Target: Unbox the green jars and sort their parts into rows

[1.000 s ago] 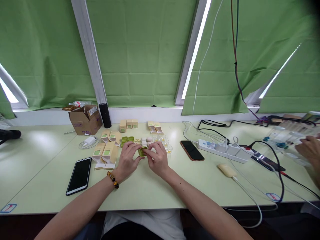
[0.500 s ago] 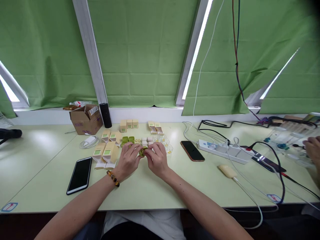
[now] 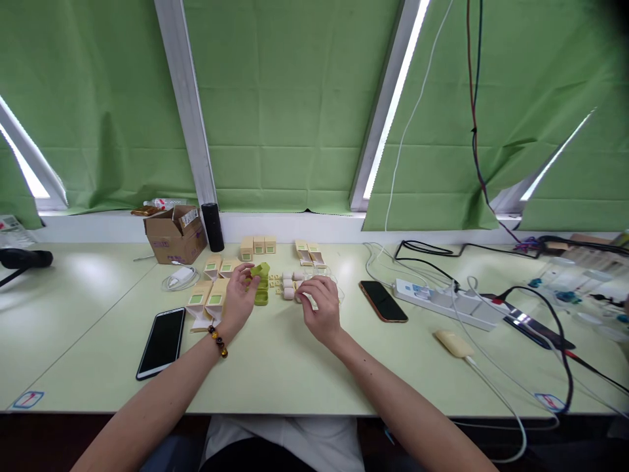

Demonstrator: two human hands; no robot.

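My left hand (image 3: 239, 298), wearing a beaded bracelet, has its thumb and fingers around a small green container (image 3: 261, 269), which is tilted. Right below it, more small green containers (image 3: 261, 298) stand in a column on the table. My right hand (image 3: 320, 307) is curled with fingertips drawn together at the short white cylinders (image 3: 287, 294); what they hold, if anything, is hidden. Tiny yellow pieces (image 3: 273, 282) lie between the containers and the cylinders. Clear round parts (image 3: 335, 275) are partly hidden behind my right hand.
Opened cream boxes (image 3: 197, 298) stand left of my left hand; closed ones (image 3: 259, 246) are behind. A white-edged phone (image 3: 161, 342), another phone (image 3: 383, 301), a power strip (image 3: 445, 303), a cream cable-end block (image 3: 453, 344), a cardboard box (image 3: 175, 236) and a black cylinder (image 3: 212, 227) surround them.
My hands have moved apart: the left went left with a green container, the right went right to the white cylinders. The view has shifted slightly. Another person's hand at far right has mostly gone from view.
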